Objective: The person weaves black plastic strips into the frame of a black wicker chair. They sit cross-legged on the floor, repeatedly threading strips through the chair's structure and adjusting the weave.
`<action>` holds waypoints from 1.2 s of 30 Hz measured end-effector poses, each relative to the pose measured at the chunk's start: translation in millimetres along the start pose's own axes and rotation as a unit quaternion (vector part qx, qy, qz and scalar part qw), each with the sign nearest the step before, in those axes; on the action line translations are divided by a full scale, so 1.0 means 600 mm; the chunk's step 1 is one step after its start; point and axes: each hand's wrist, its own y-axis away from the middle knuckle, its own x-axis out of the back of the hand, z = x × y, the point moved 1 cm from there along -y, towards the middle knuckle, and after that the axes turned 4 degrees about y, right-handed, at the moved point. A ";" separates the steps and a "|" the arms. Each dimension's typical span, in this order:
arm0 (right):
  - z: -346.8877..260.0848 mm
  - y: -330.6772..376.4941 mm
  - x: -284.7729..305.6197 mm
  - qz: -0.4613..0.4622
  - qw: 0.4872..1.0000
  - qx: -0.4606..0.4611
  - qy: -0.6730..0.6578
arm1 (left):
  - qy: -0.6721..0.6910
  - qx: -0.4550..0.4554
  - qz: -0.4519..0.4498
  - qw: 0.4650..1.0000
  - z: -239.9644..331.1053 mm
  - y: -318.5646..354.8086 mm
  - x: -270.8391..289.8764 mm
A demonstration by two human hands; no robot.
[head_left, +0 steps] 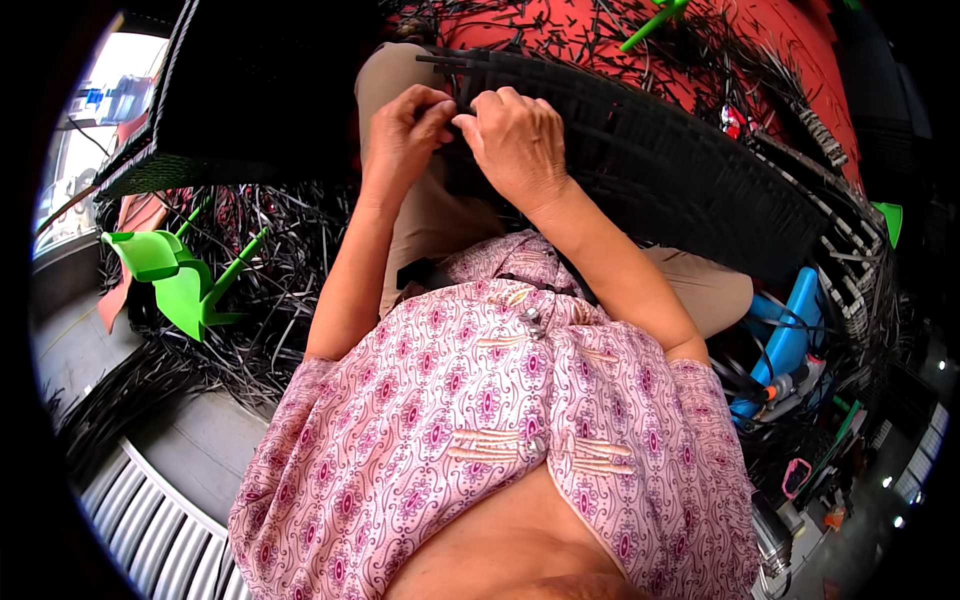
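Note:
A dark woven panel made of black flat strips lies across my lap, its left end under my hands. My left hand is closed in a pinch at that end, thumb against fingertips. Close beside it, my right hand has its fingers curled over the panel's edge, thumb pointing toward the left hand. The fingertips of the two hands almost meet. Whatever lies between them is too small and dark to make out. Loose strip ends stick out along the panel's upper left edge.
Left stands a large black woven piece with a light-edged rim. Below it are a green plastic chair-shaped item and heaped black strips. A red surface strewn with strip scraps lies ahead. At right are blue plastic parts.

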 end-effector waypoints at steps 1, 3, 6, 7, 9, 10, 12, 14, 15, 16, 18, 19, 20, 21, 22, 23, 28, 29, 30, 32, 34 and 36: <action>0.000 0.005 0.005 -0.006 1.000 -0.005 -0.004 | -0.006 0.011 0.021 1.000 0.005 0.002 0.006; 0.014 0.016 0.024 0.062 0.997 0.021 -0.031 | 0.016 0.015 0.067 0.998 -0.004 0.003 0.032; 0.052 0.051 0.042 0.115 0.992 0.020 -0.052 | 0.017 0.013 0.105 0.994 -0.006 0.007 0.106; 0.065 0.068 0.047 0.116 0.993 0.012 -0.033 | -0.003 0.017 0.150 0.989 -0.004 0.016 0.125; 0.091 0.105 0.049 0.123 0.992 0.014 0.000 | 0.015 -0.007 0.208 0.978 -0.030 0.022 0.195; 0.097 0.121 0.054 0.121 0.993 0.010 0.014 | 0.025 0.004 0.234 0.972 -0.032 0.026 0.224; 0.106 0.153 0.058 0.119 0.992 0.011 0.035 | -0.125 -0.011 0.229 0.965 -0.025 0.034 0.244; 0.104 0.175 0.047 0.106 0.994 0.002 0.031 | -0.369 -0.144 0.272 0.877 -0.004 0.031 0.228; 0.099 0.183 0.043 0.103 0.994 -0.007 0.037 | -0.446 -0.214 0.295 0.817 0.039 0.026 0.202; 0.100 0.196 0.050 0.097 0.994 -0.017 0.053 | -0.438 -0.268 0.317 0.797 0.055 0.031 0.192; 0.108 0.202 0.052 0.099 0.995 -0.009 0.017 | -0.374 -0.285 0.218 0.855 0.084 0.051 0.137; 0.109 0.204 0.056 0.105 0.994 -0.015 0.006 | -0.366 -0.267 0.152 0.878 0.091 0.057 0.098; 0.112 0.203 0.058 0.117 0.993 -0.022 -0.008 | -0.389 -0.298 0.082 0.868 0.089 0.048 0.066; 0.117 0.207 0.064 0.129 0.991 -0.035 -0.010 | -0.404 -0.306 0.049 0.861 0.081 0.038 0.035; 0.121 0.214 0.070 0.141 0.989 -0.046 -0.016 | -0.423 -0.313 0.020 0.850 0.070 0.031 0.009; 0.125 0.228 0.078 0.145 0.987 -0.075 -0.016 | -0.412 -0.301 -0.010 0.860 0.054 0.021 -0.008; 0.175 0.340 0.106 0.239 0.927 -0.290 -0.011 | -0.347 -0.108 0.045 0.930 0.046 -0.002 -0.058; 0.186 0.363 0.106 0.275 0.887 -0.365 -0.065 | -0.322 -0.120 0.036 0.938 0.026 -0.012 -0.056; 0.196 0.384 0.103 0.311 0.836 -0.436 -0.120 | -0.299 -0.132 0.027 0.945 0.000 -0.024 -0.054; 0.226 0.417 0.108 0.314 0.806 -0.494 -0.085 | -0.215 -0.122 0.021 0.969 -0.019 -0.031 -0.053; 0.232 0.414 0.136 0.279 0.842 -0.461 -0.003 | -0.159 -0.073 -0.020 0.984 -0.004 -0.036 -0.045; 0.229 0.392 0.147 0.275 0.870 -0.410 0.014 | -0.050 -0.102 -0.008 0.994 -0.032 -0.048 -0.047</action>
